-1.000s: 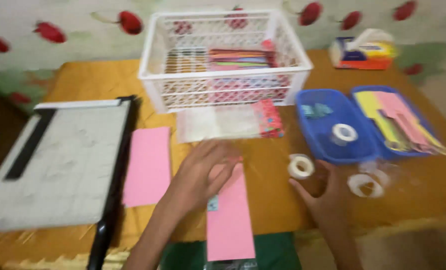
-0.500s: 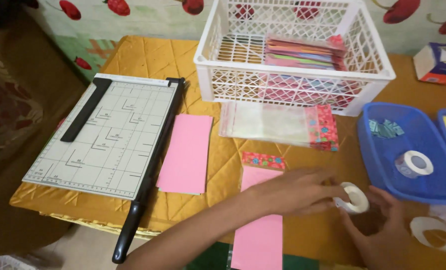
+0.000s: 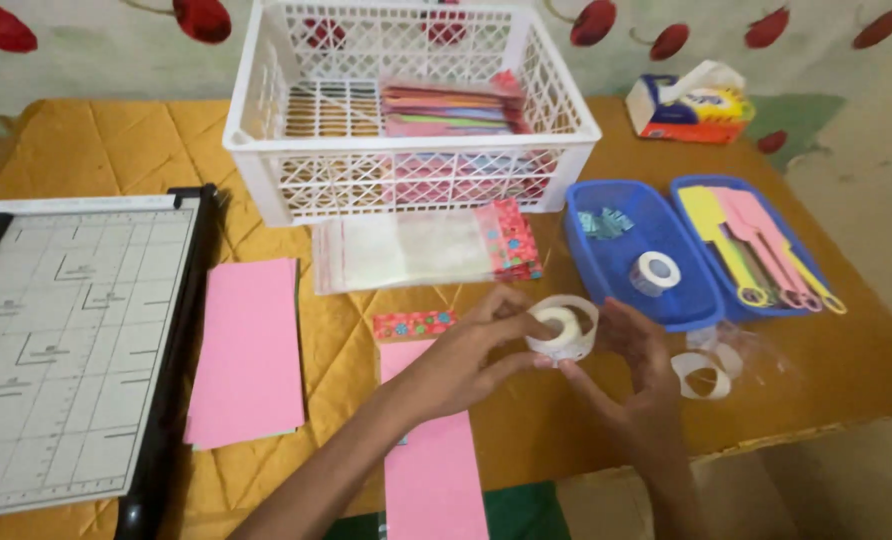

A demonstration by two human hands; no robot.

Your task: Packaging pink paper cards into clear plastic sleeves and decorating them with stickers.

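Note:
A roll of clear tape [image 3: 564,328] is held up just above the table between both hands. My left hand [image 3: 466,350] pinches its left side with thumb and fingers. My right hand [image 3: 631,365] cups its right side with fingers spread around it. Under my left forearm lies a long pink paper strip [image 3: 431,460] with a small red patterned strip [image 3: 413,324] at its top end.
A paper cutter [image 3: 61,340] sits at the left, a pink sheet [image 3: 248,350] beside it. A white basket [image 3: 406,170] of coloured papers stands at the back, a clear packet [image 3: 416,248] before it. Blue trays [image 3: 591,255] hold tape and scissors; another tape roll [image 3: 703,376] lies right.
The view swung right and closer. Both hands have lifted the tape roll off the table and now hold it between them, above the pink strip's right side.

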